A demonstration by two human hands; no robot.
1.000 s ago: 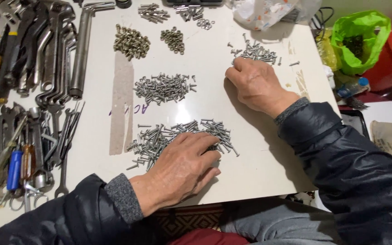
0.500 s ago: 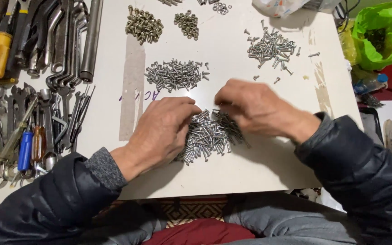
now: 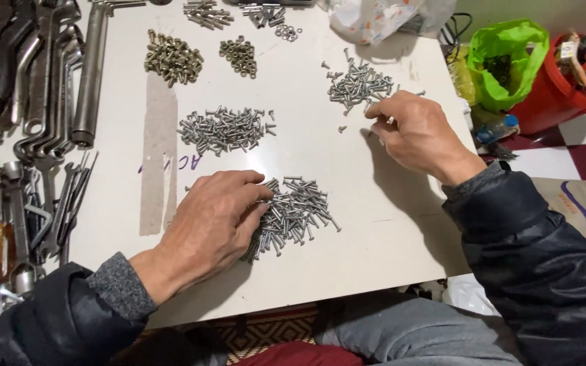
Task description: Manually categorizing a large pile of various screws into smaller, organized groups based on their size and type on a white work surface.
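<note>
Resting near board edge (image 3: 374,281), hands (image 3: 215,224) sort screws (image 3: 300,210).

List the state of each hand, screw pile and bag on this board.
left hand: palm down, fingers on the nearest screw pile
right hand: pinching a small screw beside the far-right pile
middle pile: heaped, untouched
green bag: open

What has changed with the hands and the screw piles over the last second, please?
The right hand left the near screw pile and moved out to the far right pile, pinching something small. The left hand stayed on the near pile. The other piles and the tools are unchanged.
</note>
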